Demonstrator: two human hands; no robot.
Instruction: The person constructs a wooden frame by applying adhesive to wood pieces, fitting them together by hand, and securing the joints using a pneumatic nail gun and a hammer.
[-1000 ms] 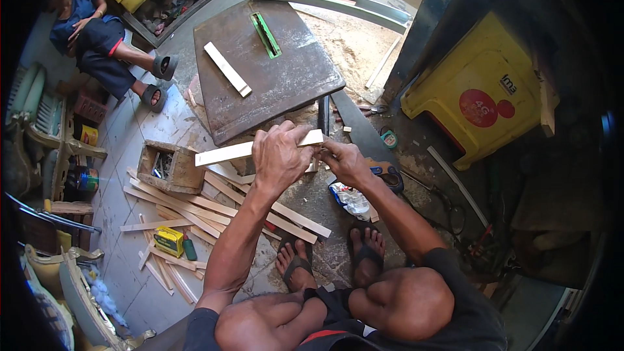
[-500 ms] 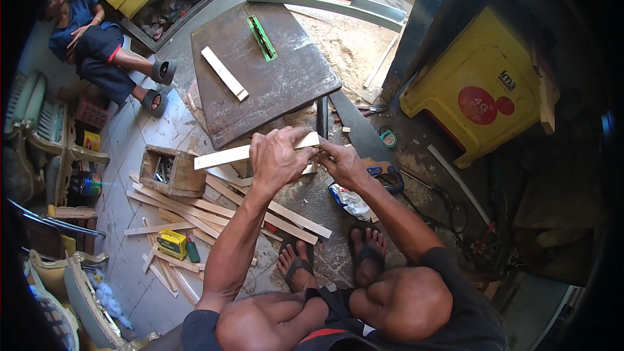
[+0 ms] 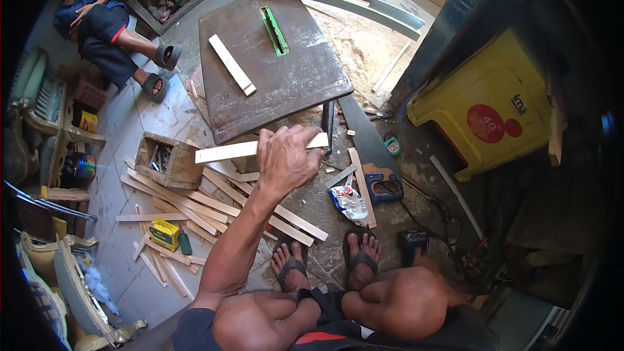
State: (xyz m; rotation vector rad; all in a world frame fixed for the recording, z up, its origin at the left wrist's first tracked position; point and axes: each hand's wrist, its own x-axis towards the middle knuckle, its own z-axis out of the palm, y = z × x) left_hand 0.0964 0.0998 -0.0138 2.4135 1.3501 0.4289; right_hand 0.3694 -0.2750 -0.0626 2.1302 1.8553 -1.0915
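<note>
My left hand (image 3: 289,161) is closed around a pale wooden strip (image 3: 226,152), held roughly level just in front of the low table's near edge. The strip sticks out to the left of the fist, and its short right end shows past the knuckles. Low on the right, beside my right knee, my right hand (image 3: 428,264) is smeared by motion and partly hidden. It is close to a black tool-like object (image 3: 415,242) on the floor; whether it touches that is unclear, and its fingers cannot be made out.
A dark low table (image 3: 286,84) bears another wooden strip (image 3: 232,65) and a green slotted insert (image 3: 273,30). Loose strips (image 3: 188,205) and a wooden box (image 3: 170,161) lie left; a handsaw (image 3: 380,182) and yellow plastic stool (image 3: 481,110) right. A person (image 3: 107,32) sits far left.
My right hand has left the strip's right end and moved down toward my right knee, beside the black object. My left hand keeps its hold on the strip. The view has shifted slightly.
</note>
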